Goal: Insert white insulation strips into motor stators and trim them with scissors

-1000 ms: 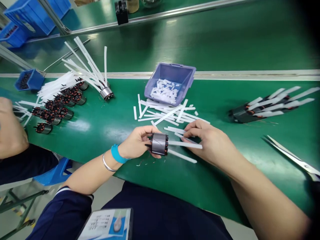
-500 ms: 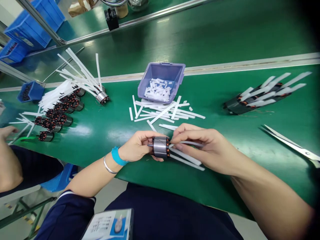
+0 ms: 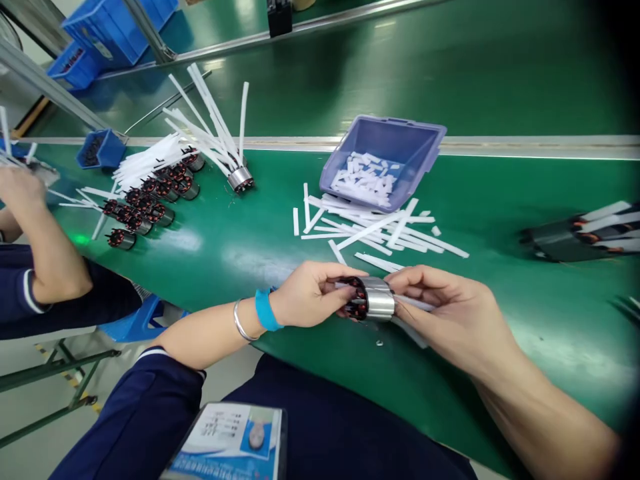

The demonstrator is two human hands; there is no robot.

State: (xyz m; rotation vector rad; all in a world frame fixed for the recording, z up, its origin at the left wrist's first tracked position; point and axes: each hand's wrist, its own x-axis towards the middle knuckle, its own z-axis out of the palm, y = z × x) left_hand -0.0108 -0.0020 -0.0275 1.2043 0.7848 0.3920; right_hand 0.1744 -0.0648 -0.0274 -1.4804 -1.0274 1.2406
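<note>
A: Where was the metal core [image 3: 379, 300]?
B: Held over the bench [image 3: 215, 293]. Left hand [image 3: 310, 293] clasped its wound end; right hand [image 3: 447, 310], grip narrow, seemed to pinch a white strip [image 3: 421, 304] at the other.
A: Handling?
B: Likely dense, stiff, slick-shelled, windings [image 3: 361, 303] fragile; best taken by the silver band [image 3: 382, 293]. Loose strips [image 3: 367, 233] and purple bin [image 3: 419, 143] lay beyond.

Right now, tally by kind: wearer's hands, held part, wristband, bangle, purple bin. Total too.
Hands (left hand, right hand): 2
Held part: 1
Wristband: 1
Bangle: 1
Purple bin: 1
Total: 6
</note>
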